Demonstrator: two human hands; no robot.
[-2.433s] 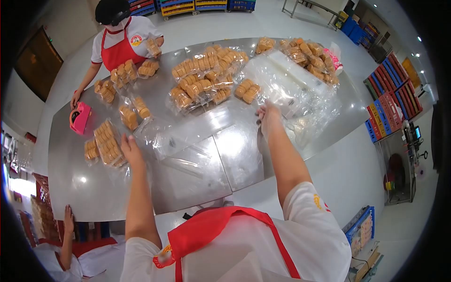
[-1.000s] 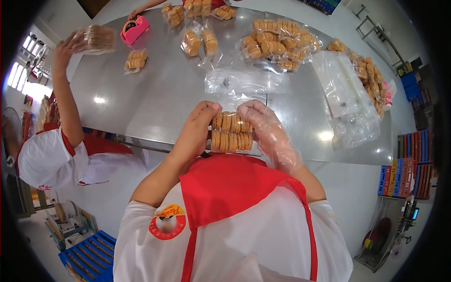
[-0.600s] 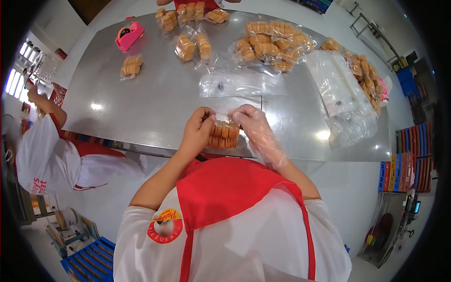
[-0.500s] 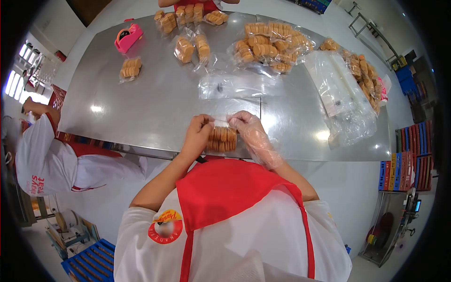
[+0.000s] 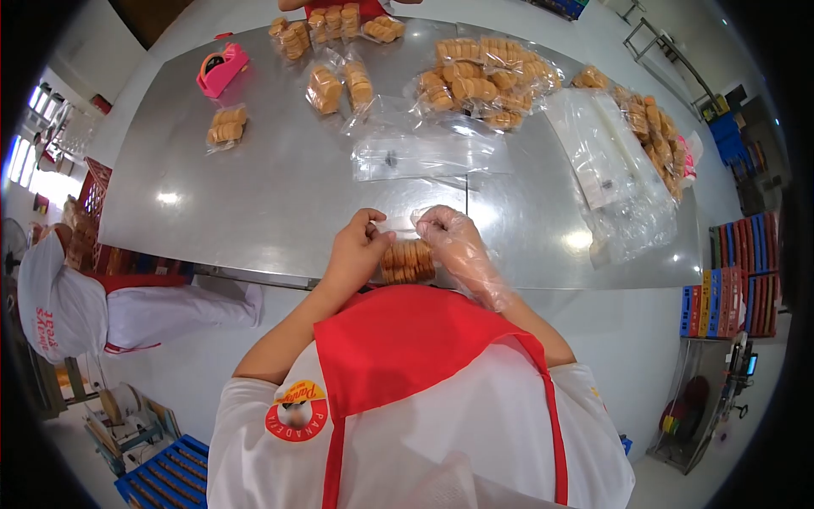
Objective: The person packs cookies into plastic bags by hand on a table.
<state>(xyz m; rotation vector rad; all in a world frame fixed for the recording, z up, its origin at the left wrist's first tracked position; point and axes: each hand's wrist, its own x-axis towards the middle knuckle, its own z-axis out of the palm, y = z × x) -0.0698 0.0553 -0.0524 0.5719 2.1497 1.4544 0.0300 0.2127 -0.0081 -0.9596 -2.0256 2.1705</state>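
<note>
A clear plastic bag of round golden biscuits [image 5: 408, 261] is at the near table edge, the biscuits standing in rows. My bare left hand [image 5: 359, 246] pinches the left corner of the bag's open end. My right hand [image 5: 454, 244], in a thin clear plastic glove, grips the right corner with its fingers closed. The bag's upper film stretches between both hands. Beyond them lies a stack of flat clear plastic bags [image 5: 428, 157] on the steel table [image 5: 280, 187].
Filled biscuit bags [image 5: 483, 81] are heaped at the far middle, with more [image 5: 653, 127] at the right. A pink tape dispenser [image 5: 222, 71] and a single biscuit bag [image 5: 226, 127] stand left. Plastic sheeting [image 5: 610, 170] lies right. One co-worker [image 5: 64, 293] is at left, another [image 5: 292, 4] at the far side.
The biscuit bag has shifted slightly right and down, and its upper film is more spread between my hands. The co-worker at left has bent lower and moved left.
</note>
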